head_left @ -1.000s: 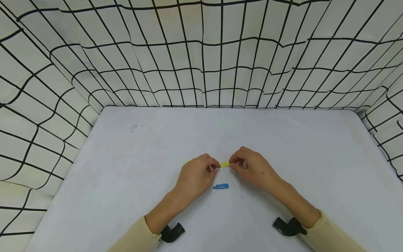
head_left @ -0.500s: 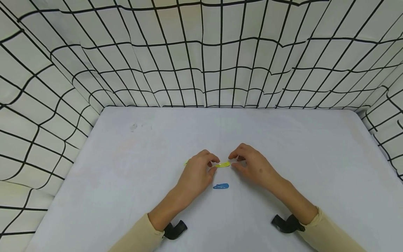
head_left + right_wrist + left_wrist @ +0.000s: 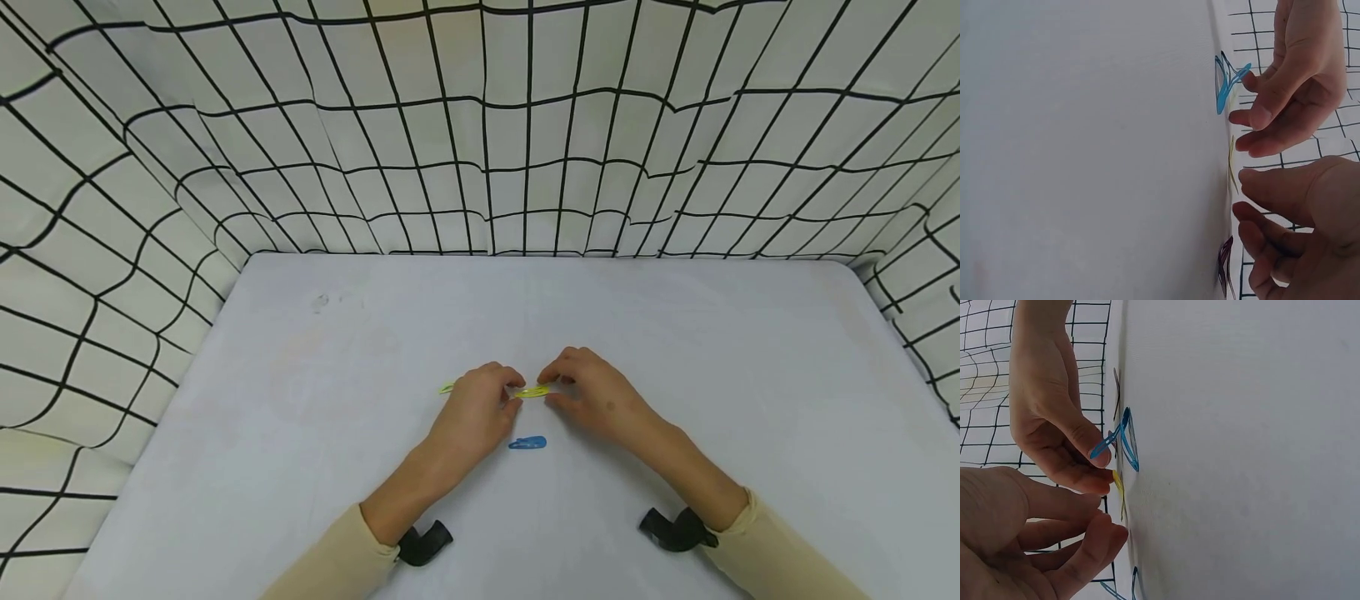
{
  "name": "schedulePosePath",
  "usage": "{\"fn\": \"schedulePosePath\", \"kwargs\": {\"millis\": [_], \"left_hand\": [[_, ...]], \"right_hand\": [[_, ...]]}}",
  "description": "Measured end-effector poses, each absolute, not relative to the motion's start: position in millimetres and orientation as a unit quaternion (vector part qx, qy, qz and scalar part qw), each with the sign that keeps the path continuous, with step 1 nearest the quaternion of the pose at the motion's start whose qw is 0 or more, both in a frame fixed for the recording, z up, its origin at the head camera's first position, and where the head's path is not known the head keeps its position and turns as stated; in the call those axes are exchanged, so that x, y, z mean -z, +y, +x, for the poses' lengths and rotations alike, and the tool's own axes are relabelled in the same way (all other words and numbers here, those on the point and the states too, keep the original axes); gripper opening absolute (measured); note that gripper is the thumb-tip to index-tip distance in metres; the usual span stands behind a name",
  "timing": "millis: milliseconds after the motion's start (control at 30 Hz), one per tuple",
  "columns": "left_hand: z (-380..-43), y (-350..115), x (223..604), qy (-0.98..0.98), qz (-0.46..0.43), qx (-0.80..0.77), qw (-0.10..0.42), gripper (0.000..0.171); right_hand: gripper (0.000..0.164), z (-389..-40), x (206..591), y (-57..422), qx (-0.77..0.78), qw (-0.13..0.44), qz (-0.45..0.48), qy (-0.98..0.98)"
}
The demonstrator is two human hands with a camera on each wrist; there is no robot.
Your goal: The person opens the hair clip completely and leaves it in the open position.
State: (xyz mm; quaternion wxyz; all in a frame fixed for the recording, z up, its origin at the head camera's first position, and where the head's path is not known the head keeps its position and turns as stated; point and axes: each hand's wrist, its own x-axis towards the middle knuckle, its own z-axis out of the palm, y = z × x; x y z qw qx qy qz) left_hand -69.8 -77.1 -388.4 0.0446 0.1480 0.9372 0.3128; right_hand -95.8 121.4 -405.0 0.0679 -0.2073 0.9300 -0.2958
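Note:
A yellow snap hair clip point(image 3: 533, 392) lies on the white table between both hands. My left hand point(image 3: 477, 406) is at its left end, thumb and forefinger apart on either side. At the right end, my right hand point(image 3: 597, 400) has its fingertips right by the clip, a gap showing between thumb and forefinger in the right wrist view. Nearer the body lies a blue snap clip point(image 3: 528, 442); the left wrist view shows this blue clip point(image 3: 1129, 444) with one part raised. A yellow-green clip point(image 3: 447, 388) peeks out behind the left hand, mostly hidden.
A dark reddish clip point(image 3: 1225, 265) lies low in the right wrist view, and a bluish clip point(image 3: 1134, 584) at the bottom of the left wrist view. Black grid netting point(image 3: 487, 167) borders the table point(image 3: 337, 333). Black camera mounts point(image 3: 424, 543) sit at both wrists.
Both hands pinched the yellow clip's ends a second ago, then loosened and let it lie on the table. Since then, the right fingers have moved slightly left, closer around its end.

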Motion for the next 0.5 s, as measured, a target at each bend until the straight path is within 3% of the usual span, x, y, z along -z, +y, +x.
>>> {"fn": "schedulePosePath", "kwargs": {"millis": [500], "left_hand": [[-73.5,-74.7,390.7,0.938,0.143,-0.308,0.072,0.023]], "right_hand": [[0.015,-97.6,405.9,111.0,0.253,0.073,-0.188,0.946]]}}
